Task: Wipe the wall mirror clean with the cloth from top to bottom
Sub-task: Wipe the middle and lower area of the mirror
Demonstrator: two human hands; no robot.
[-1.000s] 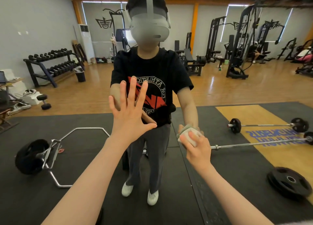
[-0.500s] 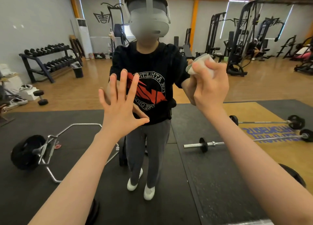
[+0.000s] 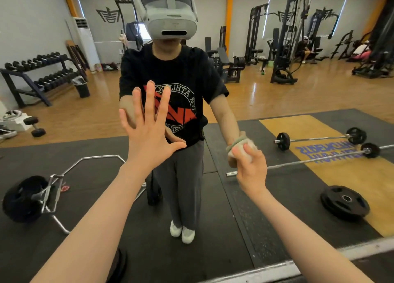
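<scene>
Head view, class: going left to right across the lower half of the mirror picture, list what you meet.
Black-plated hex bar reflected → open left hand on the glass → reflected white shoes → right hand gripping the pale crumpled cloth → black weight plate lying flat.

Facing me are a dumbbell rack [image 3: 40, 73] against the left wall and cable machines [image 3: 285, 45] at the back. Nearer, a hex bar [image 3: 64, 186] lies on the dark mat's left side, a barbell [image 3: 319, 138] and a loose plate [image 3: 345, 201] on the yellow platform (lettering reversed, perhaps a brand name).
</scene>
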